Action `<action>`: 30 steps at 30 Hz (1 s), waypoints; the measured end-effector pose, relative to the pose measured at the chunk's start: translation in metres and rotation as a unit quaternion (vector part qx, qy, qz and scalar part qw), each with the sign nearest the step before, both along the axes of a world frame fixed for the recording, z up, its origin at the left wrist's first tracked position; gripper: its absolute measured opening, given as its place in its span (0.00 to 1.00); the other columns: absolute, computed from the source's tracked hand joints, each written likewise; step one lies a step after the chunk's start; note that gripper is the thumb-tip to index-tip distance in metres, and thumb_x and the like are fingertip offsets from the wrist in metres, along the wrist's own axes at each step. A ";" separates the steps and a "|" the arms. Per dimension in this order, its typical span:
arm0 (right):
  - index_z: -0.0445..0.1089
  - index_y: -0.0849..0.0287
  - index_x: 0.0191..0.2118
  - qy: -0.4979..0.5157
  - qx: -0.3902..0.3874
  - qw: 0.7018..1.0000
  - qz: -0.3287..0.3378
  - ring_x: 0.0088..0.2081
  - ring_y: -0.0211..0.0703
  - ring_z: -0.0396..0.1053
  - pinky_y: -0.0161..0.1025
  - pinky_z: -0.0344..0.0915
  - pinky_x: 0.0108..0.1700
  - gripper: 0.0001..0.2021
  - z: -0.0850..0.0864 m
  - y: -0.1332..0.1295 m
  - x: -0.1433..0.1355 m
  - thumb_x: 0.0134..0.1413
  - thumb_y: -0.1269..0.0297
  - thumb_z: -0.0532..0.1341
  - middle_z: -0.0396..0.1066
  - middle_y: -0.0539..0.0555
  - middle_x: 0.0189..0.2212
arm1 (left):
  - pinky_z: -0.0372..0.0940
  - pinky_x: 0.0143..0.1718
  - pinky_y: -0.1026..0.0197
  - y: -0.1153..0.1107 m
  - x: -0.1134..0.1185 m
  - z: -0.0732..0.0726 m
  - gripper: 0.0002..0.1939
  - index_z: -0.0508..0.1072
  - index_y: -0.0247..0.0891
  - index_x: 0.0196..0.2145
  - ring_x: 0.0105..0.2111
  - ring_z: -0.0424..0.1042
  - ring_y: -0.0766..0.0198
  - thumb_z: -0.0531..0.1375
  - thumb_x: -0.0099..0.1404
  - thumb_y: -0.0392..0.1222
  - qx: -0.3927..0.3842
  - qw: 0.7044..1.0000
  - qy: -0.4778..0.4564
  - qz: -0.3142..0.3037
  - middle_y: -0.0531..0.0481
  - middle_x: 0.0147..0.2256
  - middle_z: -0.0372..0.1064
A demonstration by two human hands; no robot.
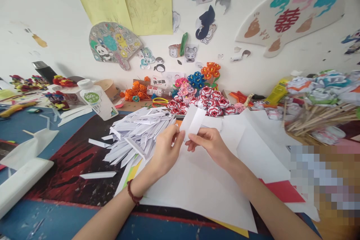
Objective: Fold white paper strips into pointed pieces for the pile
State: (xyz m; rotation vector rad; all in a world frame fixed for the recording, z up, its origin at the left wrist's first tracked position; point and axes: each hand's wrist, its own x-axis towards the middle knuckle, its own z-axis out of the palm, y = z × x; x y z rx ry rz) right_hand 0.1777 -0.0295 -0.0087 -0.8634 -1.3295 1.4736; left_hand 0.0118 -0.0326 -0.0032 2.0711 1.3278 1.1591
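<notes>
A small white paper strip (194, 118), creased lengthwise, is held up between both hands. My left hand (168, 148) pinches its lower left edge with thumb and fingers. On its lower right side, my right hand (208, 141) grips it with the thumb on top and fingers curled beneath. Under the hands lie large white paper sheets (202, 180). To the left of my left hand is a heap of folded white paper strips (140, 131), and one loose folded strip (98, 175) rests apart from it on the dark mat.
Red-and-white paper flowers (208, 103) and other coloured flowers crowd the back. A white bottle (97, 99) stands tilted-looking at back left. Wooden sticks (317, 120) and crumpled paper flowers lie at right. A red sheet (284, 191) pokes from under the white paper.
</notes>
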 end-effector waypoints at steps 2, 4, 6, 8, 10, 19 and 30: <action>0.75 0.65 0.31 0.001 -0.001 1.000 0.001 0.27 0.43 0.73 0.41 0.69 0.33 0.14 0.000 0.001 0.000 0.51 0.56 0.65 0.76 0.57 0.26 | 0.52 0.28 0.64 0.000 0.000 0.000 0.13 0.57 0.39 0.25 0.25 0.55 0.67 0.50 0.68 0.41 0.005 1.000 0.005 -0.001 0.55 0.23 0.55; 0.75 0.65 0.32 -0.001 -0.004 1.000 0.003 0.27 0.43 0.73 0.41 0.69 0.32 0.14 -0.002 0.002 0.001 0.50 0.56 0.65 0.76 0.57 0.26 | 0.52 0.28 0.63 0.000 0.000 -0.001 0.13 0.56 0.39 0.25 0.25 0.55 0.67 0.50 0.68 0.40 0.012 1.000 0.011 -0.003 0.55 0.24 0.55; 0.75 0.65 0.33 -0.007 -0.004 1.000 0.010 0.26 0.42 0.72 0.40 0.68 0.31 0.15 -0.004 0.004 0.001 0.49 0.55 0.65 0.76 0.57 0.26 | 0.52 0.28 0.63 -0.001 0.000 -0.002 0.13 0.56 0.39 0.25 0.25 0.55 0.67 0.49 0.68 0.40 0.017 1.000 0.016 -0.008 0.55 0.24 0.55; 0.75 0.65 0.34 -0.021 -0.001 1.000 0.020 0.25 0.41 0.71 0.39 0.68 0.30 0.16 -0.006 0.005 0.002 0.50 0.54 0.65 0.75 0.56 0.26 | 0.52 0.28 0.63 -0.002 0.000 -0.003 0.13 0.56 0.38 0.25 0.25 0.55 0.67 0.49 0.69 0.41 0.019 1.000 0.019 -0.015 0.55 0.24 0.55; 0.74 0.65 0.35 -0.035 0.008 0.999 0.025 0.25 0.40 0.71 0.38 0.68 0.29 0.16 -0.007 0.006 0.002 0.51 0.54 0.64 0.73 0.55 0.24 | 0.53 0.28 0.63 -0.002 0.000 -0.003 0.13 0.57 0.38 0.25 0.25 0.56 0.67 0.49 0.69 0.41 0.016 0.999 0.017 -0.024 0.54 0.24 0.56; 0.74 0.63 0.32 -0.052 0.037 0.998 -0.004 0.24 0.38 0.67 0.38 0.67 0.30 0.13 -0.006 0.007 0.005 0.50 0.57 0.64 0.72 0.53 0.25 | 0.56 0.30 0.64 0.000 -0.002 0.002 0.13 0.65 0.37 0.28 0.26 0.62 0.67 0.50 0.68 0.44 -0.028 0.999 -0.020 -0.028 0.53 0.26 0.64; 0.73 0.62 0.29 -0.038 0.049 0.998 -0.020 0.24 0.37 0.65 0.36 0.64 0.27 0.12 -0.004 0.007 0.006 0.51 0.57 0.63 0.70 0.52 0.23 | 0.59 0.30 0.65 0.002 -0.002 0.006 0.17 0.67 0.36 0.26 0.27 0.65 0.67 0.51 0.68 0.47 -0.119 0.985 -0.078 -0.099 0.52 0.25 0.67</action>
